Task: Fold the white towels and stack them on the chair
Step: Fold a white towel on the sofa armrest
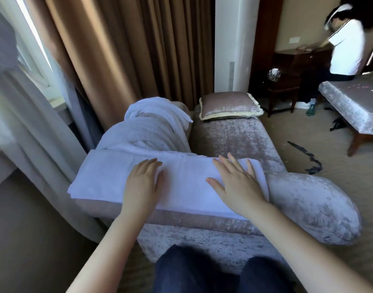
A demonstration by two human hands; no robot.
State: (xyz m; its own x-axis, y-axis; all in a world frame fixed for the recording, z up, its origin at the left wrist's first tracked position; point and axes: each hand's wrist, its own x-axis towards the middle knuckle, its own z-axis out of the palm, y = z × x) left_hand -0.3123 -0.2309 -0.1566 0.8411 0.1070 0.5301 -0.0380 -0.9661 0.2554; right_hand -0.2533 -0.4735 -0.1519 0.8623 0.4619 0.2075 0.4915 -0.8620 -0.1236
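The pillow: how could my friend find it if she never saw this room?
Find the long velvet chair beside the brown curtains. The pillow sits at its far end. Unlike the white towels heaped nearby, it is square and shiny mauve with a pale fringe.

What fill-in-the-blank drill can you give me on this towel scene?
The left hand and right hand both lie ____ on the folded towel.
The heap of unfolded towels is coloured ____.
The cushion lies at the ____ end of the chair seat.
Missing words: flat; white; far.
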